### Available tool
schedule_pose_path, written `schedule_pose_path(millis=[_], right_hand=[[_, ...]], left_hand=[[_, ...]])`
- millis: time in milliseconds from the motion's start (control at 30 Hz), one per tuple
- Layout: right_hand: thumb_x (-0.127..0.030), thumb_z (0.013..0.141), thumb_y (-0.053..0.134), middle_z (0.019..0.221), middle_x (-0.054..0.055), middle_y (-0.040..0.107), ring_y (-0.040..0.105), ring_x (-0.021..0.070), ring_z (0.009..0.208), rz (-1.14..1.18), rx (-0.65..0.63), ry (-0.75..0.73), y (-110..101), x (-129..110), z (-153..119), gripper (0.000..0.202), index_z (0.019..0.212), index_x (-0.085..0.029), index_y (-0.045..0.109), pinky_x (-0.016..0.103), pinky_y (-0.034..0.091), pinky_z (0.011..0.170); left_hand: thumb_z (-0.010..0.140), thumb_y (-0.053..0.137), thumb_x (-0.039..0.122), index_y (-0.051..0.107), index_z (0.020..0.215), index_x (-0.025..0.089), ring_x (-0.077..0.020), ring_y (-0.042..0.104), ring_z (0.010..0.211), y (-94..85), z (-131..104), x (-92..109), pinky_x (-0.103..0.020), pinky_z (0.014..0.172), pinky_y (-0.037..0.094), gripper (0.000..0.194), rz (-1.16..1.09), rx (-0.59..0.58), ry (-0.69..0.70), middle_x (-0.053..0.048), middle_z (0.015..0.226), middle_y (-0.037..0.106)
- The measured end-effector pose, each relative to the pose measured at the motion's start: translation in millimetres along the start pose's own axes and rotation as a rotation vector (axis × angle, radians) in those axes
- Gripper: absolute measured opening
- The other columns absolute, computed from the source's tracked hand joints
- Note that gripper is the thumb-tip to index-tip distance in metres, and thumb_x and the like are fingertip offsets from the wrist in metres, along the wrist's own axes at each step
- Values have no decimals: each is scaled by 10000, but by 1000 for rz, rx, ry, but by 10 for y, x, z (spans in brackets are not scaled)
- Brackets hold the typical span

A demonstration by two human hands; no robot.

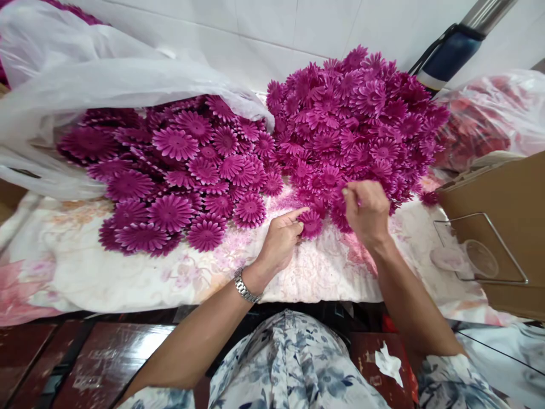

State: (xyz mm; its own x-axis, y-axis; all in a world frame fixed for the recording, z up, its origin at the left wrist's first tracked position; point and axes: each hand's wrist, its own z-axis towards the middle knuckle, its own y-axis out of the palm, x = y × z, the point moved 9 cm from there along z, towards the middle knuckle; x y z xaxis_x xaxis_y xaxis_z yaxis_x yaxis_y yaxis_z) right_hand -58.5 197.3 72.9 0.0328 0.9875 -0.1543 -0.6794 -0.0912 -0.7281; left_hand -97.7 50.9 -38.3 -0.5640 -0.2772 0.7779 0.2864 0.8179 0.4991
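My left hand (283,238) rests on the floral cloth (149,272) with its fingertips on a single magenta fabric flower (310,223). Pinched fingers of my right hand (366,210) grip flowers at the near edge of a tall heap of magenta flowers (353,119). A flatter spread of larger magenta petal discs (179,176) spills out of a clear plastic bag (106,74) to the left. A metal watch sits on my left wrist.
A cardboard box (511,227) with a wire frame and a clear round lid (481,258) stands at the right. Behind it lies a plastic bag of red flowers (481,119). A white tiled wall backs the table, and a dark wooden edge runs along the front.
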Motion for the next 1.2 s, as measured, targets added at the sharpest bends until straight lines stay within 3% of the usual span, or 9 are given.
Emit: schedule_pose_path(millis=[133,267,333,600,733,867,933,1067,1200], right_hand=[[-358,836,574,1028,117,627,526,257,962,-108,-16,55,-81,98,89,257,1024,-190,624,420,391,831],[-324,829,600,769,31,623,536,170,745,302,-322,-106,228,-400,-110,123,853,-204,611,317,425,709],[-266,826,597,705,9,596,527,149,684,419,-388,-104,331,-547,-203,91,764,-205,571,291,427,661],[-208,880,499,658,14,610,549,146,640,347,-256,-112,271,-515,-223,168,728,-206,572,281,427,613],[-268,897,470,701,49,629,548,176,686,54,-83,-16,73,-101,8,219,738,-198,603,318,419,659],[-351,839,568,945,109,640,533,264,932,-155,35,80,-170,189,225,241,1009,-187,620,429,383,826],[-378,811,613,922,88,640,537,249,911,-28,-60,31,-98,68,210,282,1033,-204,606,412,394,815],[-295,828,604,701,13,602,531,161,693,351,-395,-144,287,-467,-97,99,781,-211,582,309,421,686],[-213,843,558,679,10,584,524,149,664,407,-388,-113,418,-584,-265,119,725,-205,548,288,416,650]], left_hand=[[588,610,88,683,1030,85,-51,420,504,13,-12,38,-192,494,288,448,-38,15,3,35,574,545],[610,602,88,668,1061,96,-72,465,547,54,-21,14,-203,548,359,455,-90,-19,-30,31,578,546],[609,602,78,679,1038,96,-76,480,573,53,-23,0,-200,558,365,436,-100,-25,-37,18,596,566],[625,612,102,694,1032,92,-58,445,536,25,-22,6,-186,518,336,415,-72,-10,1,29,577,556],[633,595,109,688,1052,96,-50,410,488,-2,-18,16,-191,464,273,429,-9,10,0,28,580,555],[614,600,102,707,991,105,-44,408,480,-5,-20,44,-184,453,264,392,-32,25,1,29,581,561],[607,605,102,709,972,106,-51,446,500,17,-23,46,-182,476,310,380,-69,15,-11,22,601,586],[610,610,95,703,961,97,-79,514,568,32,-21,34,-196,548,391,363,-119,14,-25,11,609,596],[621,605,79,703,972,93,-63,459,538,15,-10,17,-183,523,345,366,-95,21,-12,32,550,530]])
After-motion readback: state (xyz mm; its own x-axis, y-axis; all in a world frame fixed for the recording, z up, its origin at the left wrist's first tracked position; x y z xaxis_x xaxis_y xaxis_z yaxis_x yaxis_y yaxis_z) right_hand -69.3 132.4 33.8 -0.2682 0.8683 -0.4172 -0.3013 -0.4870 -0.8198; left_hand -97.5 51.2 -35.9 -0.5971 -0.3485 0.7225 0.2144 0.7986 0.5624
